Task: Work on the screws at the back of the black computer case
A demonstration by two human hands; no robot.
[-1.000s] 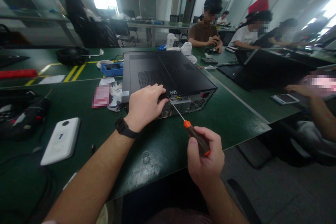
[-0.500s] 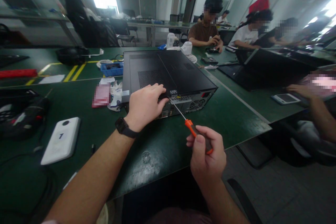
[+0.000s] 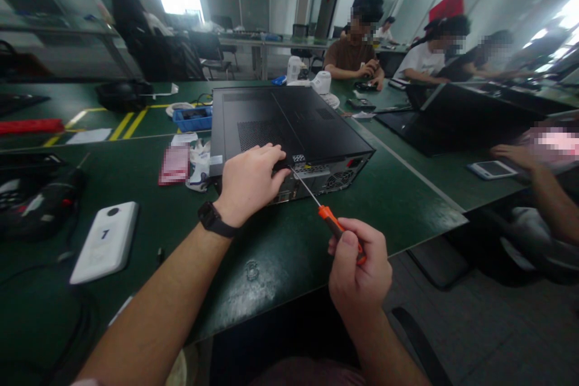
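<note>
A black desktop computer case (image 3: pixel 271 111) lies on its side, its rear panel with a round fan grille (image 3: pixel 340 178) facing me. My left hand (image 3: pixel 251 178) grips the case's rear top edge, fingers over the top and thumb at the back; what lies under the fingers is hidden. My right hand (image 3: pixel 362 259) is closed around the orange and dark handle of a screwdriver (image 3: pixel 326 213). Its thin shaft slants up to the rear panel beside my left thumb. The tip meets the panel there, but the spot itself is too small to make out.
Left of the case are a blue tray (image 3: pixel 193 119), a glove (image 3: pixel 199 166) and a white device marked 1 (image 3: pixel 106 242). White bottles (image 3: pixel 294 69) stand behind it. On the right are a large black panel (image 3: pixel 470 114), a phone (image 3: pixel 492 170) and a co-worker's arm (image 3: pixel 549 190).
My right hand's fingers and thumb have shifted slightly on the screwdriver handle, which looks turned a little. My left hand and the case stay in place.
</note>
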